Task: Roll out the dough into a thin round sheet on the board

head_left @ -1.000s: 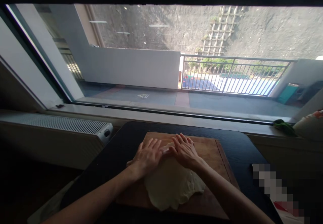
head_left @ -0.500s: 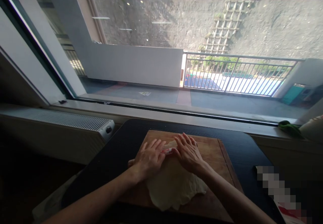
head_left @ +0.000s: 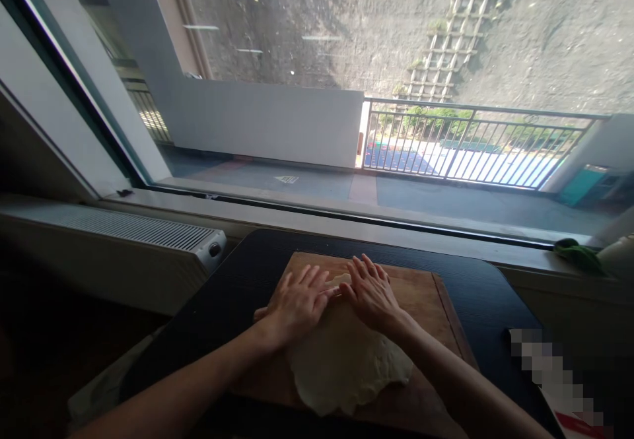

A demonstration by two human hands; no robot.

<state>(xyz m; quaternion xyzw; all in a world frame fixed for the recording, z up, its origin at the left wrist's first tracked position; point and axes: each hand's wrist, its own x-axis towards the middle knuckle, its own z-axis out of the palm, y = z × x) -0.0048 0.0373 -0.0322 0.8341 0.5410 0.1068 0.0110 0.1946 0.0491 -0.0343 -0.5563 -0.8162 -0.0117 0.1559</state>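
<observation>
A thin, pale sheet of dough point(head_left: 349, 360) with an uneven edge lies on a wooden cutting board point(head_left: 416, 294). Across its far part runs a rolling pin point(head_left: 335, 292), mostly covered by my hands; one end sticks out at the left. My left hand point(head_left: 300, 300) rests flat on the pin's left side, fingers stretched forward. On the right side of the pin lies my right hand point(head_left: 371, 294), palm down with its fingers extended. The thumbs point toward each other, with a short stretch of pin showing between them.
The board sits on a black table point(head_left: 475, 287) against a window sill point(head_left: 317, 218). A white radiator point(head_left: 148, 234) stands at the left. A green cloth point(head_left: 577, 254) lies on the sill at the right. A partly pixelated item point(head_left: 559, 373) is at the table's right edge.
Both hands stay flat on the rolling pin. The pin has turned, and the red print between the thumbs is less visible. The view has shifted slightly.
</observation>
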